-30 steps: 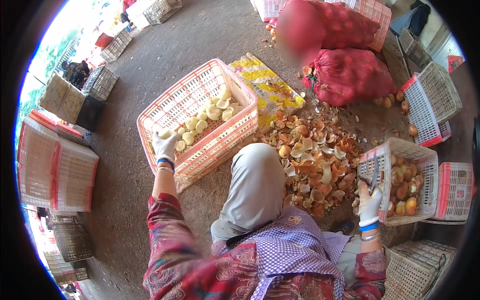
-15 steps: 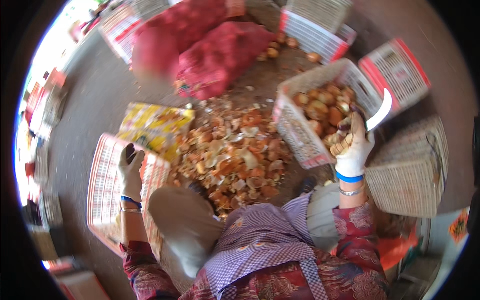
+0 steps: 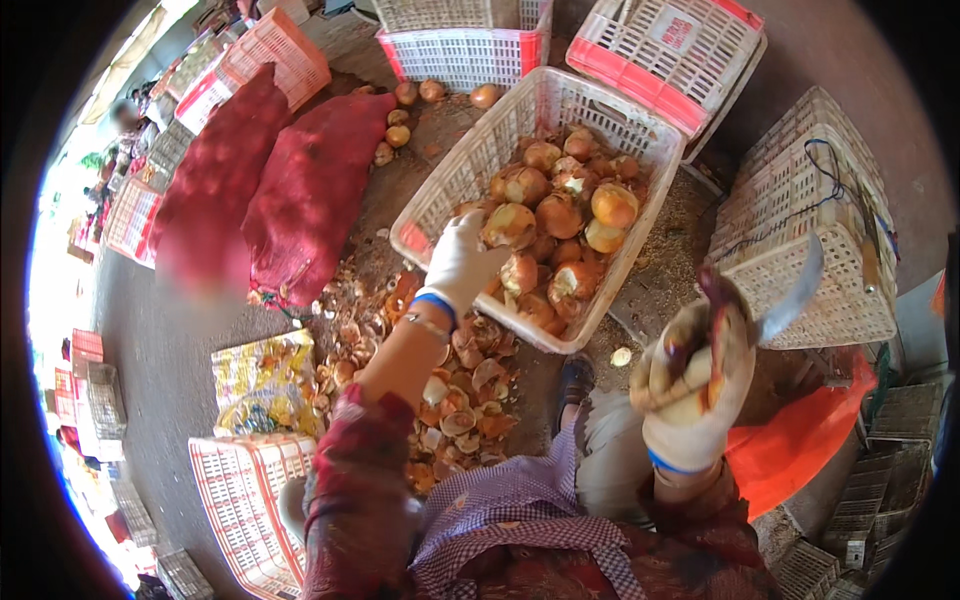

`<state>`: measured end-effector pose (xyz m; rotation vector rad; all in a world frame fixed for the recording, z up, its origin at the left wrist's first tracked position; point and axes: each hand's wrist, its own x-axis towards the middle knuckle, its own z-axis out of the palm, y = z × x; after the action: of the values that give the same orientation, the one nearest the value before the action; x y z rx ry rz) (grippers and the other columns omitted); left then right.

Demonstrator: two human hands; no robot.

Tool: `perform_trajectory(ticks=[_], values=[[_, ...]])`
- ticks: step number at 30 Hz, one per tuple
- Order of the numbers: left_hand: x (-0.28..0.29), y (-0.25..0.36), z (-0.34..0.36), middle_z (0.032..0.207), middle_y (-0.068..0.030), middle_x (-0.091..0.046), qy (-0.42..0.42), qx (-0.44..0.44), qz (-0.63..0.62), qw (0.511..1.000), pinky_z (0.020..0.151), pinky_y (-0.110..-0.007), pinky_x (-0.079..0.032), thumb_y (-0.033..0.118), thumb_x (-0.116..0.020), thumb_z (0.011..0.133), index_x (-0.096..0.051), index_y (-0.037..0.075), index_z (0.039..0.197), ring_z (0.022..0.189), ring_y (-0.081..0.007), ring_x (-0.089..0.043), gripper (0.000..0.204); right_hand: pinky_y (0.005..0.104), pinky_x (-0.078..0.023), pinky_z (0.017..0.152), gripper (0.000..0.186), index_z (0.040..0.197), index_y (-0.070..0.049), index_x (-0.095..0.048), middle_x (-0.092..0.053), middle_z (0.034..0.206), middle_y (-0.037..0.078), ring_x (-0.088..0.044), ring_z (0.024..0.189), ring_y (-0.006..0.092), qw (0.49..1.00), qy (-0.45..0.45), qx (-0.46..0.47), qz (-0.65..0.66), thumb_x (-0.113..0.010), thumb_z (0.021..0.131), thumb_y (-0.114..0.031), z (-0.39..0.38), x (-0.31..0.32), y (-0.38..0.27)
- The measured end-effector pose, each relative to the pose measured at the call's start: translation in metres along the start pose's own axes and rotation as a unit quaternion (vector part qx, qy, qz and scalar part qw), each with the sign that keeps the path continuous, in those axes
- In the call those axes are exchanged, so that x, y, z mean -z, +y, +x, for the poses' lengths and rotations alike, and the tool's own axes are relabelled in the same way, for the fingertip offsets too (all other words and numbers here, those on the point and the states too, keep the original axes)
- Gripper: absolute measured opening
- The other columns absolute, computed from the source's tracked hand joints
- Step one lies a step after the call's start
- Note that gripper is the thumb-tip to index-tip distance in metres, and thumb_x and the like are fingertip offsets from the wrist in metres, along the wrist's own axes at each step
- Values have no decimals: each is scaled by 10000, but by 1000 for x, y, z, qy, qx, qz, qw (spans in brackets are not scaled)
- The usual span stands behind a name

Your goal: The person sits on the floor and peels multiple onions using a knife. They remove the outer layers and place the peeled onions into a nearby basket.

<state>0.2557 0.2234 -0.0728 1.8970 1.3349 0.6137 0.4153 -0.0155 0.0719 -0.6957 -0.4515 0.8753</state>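
My left hand (image 3: 462,265), in a white glove, reaches over the near left rim of a white plastic crate (image 3: 432,190). Its fingers are extended, thumb apart, beside a brown onion (image 3: 510,226), and no onion shows in its grasp. Whether the fingertips touch one I cannot tell. In my right hand (image 3: 690,375), gloved too, is a curved knife (image 3: 796,298); the fingers wrap round its dark red handle and the blade points up and right. Several brown onions fill the crate, some with pale, trimmed patches.
Onion skins (image 3: 465,400) lie heaped on the ground by my legs. Two red mesh sacks (image 3: 310,190) lie at the far left, with loose onions (image 3: 398,136) beside them. A red-and-white crate (image 3: 250,500) stands at my left. Upturned crates (image 3: 800,220) and an orange-red sheet (image 3: 800,430) are on the right.
The view has turned right. My left hand has moved from beside the left crate across to the onion crate. My right hand, knife still held, has drawn back from the onions toward me.
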Motion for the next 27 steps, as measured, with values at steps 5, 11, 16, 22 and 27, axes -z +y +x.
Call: perform_trajectory(ticks=[5,11,16,22,27], values=[[-67,10,68,1418,-244,-507,-64,57,230,969,1025,-489,-552,296,-831,755,-430,57,1476,1268,-462,-569,859,459,-559,511,456,1450,52,-450,-686,826,179,-601,458,260,998,-39,-24,52,-443,1100,-239,6,34,-11],[-108,18,100,1522,-217,-419,-117,130,340,924,1017,-466,-560,173,-795,768,-351,93,1539,1352,-449,-500,894,444,-540,546,450,1426,27,-480,-659,751,145,-574,449,240,999,27,-44,-13,-485,1077,-258,14,32,-22],[-91,20,103,1449,-205,-467,-118,119,192,967,981,-432,-571,112,-787,780,-353,70,1536,1275,-403,-532,873,340,-498,479,398,1373,9,-519,-623,743,130,-558,446,216,993,41,-101,-46,-489,1076,-254,15,34,-29],[-39,13,72,1108,-87,-677,-117,77,-473,870,839,-370,-617,129,-805,797,-467,5,1465,967,-205,-695,759,249,-408,388,346,1345,-25,-574,-650,856,118,-603,485,153,979,79,-171,-78,-577,1062,-224,19,20,-29],[29,68,-33,1334,-147,-624,-124,-18,-555,823,929,-419,-606,126,-833,744,-423,5,1514,1197,-285,-640,881,314,-517,443,319,1248,-22,-628,-705,926,135,-605,504,165,968,49,-216,-121,-645,1027,-252,26,12,12]])
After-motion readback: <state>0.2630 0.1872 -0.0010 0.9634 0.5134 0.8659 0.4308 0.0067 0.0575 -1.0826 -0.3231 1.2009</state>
